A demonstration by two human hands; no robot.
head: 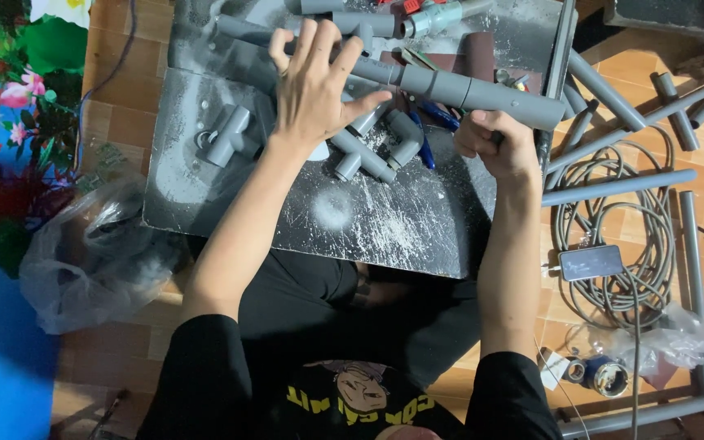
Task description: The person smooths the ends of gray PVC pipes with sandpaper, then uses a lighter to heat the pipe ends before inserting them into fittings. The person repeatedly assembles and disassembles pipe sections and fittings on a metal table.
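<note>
My left hand (313, 81) lies spread, palm down, on the grey pipe assembly (442, 85); just right of it, my right hand (495, 143) fists around something I cannot make out beneath the pipe. Loose fittings (368, 147) under my palm could make the joint slip crooked, I judge.

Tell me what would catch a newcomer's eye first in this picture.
Most striking is the long grey pipe assembly across the top middle, with the left hand spread over it and the right hand fisted just below it. Under them lies a dusty dark board scattered with grey pipe fittings. On the right, a coiled cable and loose pipes cover the tiled floor.
</note>
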